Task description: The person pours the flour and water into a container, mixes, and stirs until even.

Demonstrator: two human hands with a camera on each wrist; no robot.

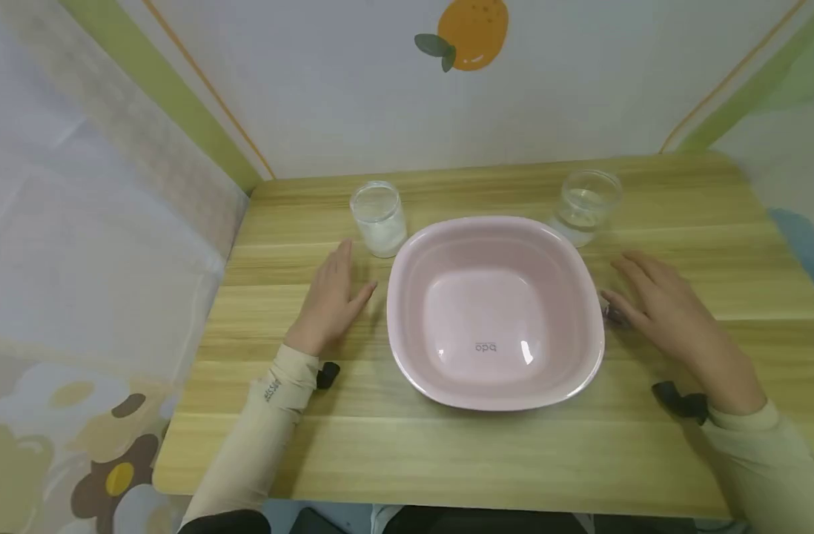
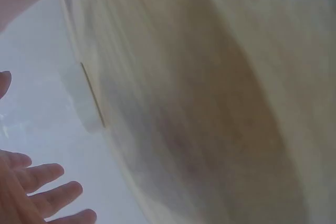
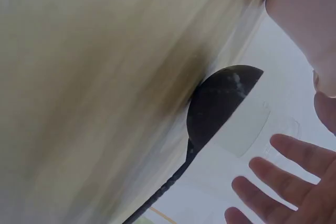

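Wooden table (image 1: 514, 452) against an orange-print wall: your hands rest flat either side of the pink basin (image 1: 494, 311), gripping nothing.

Your left hand (image 1: 330, 297) lies open just short of the glass of white powder (image 1: 379, 219); your right hand (image 1: 660, 300), fingers spread, sits near the glass of clear liquid (image 1: 586, 202). You look set to begin: the next move likely calls for closing round one glass.

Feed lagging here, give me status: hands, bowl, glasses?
Left hand open, flat on table left of pink bowl. Right hand open, right of bowl. Bowl empty. Two glasses behind, untouched. Nothing in the way.
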